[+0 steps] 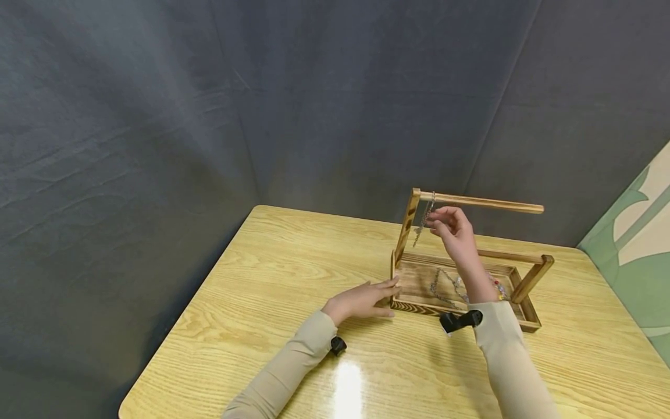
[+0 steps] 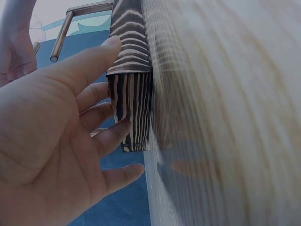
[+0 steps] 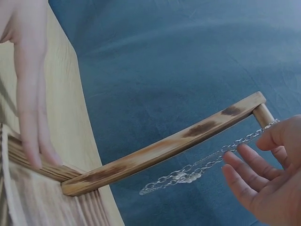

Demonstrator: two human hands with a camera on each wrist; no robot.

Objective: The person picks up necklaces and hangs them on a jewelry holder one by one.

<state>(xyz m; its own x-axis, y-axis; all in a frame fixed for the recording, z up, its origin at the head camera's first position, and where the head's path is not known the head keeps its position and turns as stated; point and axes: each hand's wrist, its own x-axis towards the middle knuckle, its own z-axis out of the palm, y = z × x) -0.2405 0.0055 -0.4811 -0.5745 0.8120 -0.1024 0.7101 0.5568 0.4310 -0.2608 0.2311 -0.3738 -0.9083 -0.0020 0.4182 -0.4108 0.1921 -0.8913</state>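
A silver chain (image 3: 207, 160) hangs in a loop from the upper bar of a wooden jewelry stand (image 1: 405, 230), close to its left upright. My right hand (image 1: 455, 233) is beside that chain, with bent, loose fingers (image 3: 249, 165) at its links. In the right wrist view the fingertips seem to touch it, without a clear pinch. My left hand (image 1: 363, 299) rests against the left end of the stand's tray (image 1: 419, 309), its fingers (image 2: 115, 136) spread and fairly straight along the striped wood.
Inside the tray lie another silver chain (image 1: 435, 288) and a colorful beaded strand (image 1: 499, 288), partly hidden by my right forearm. A lower bar (image 1: 510, 255) extends from the right post. The stand is on a wooden table (image 1: 293, 262), with a dark curtain (image 1: 335, 116) behind.
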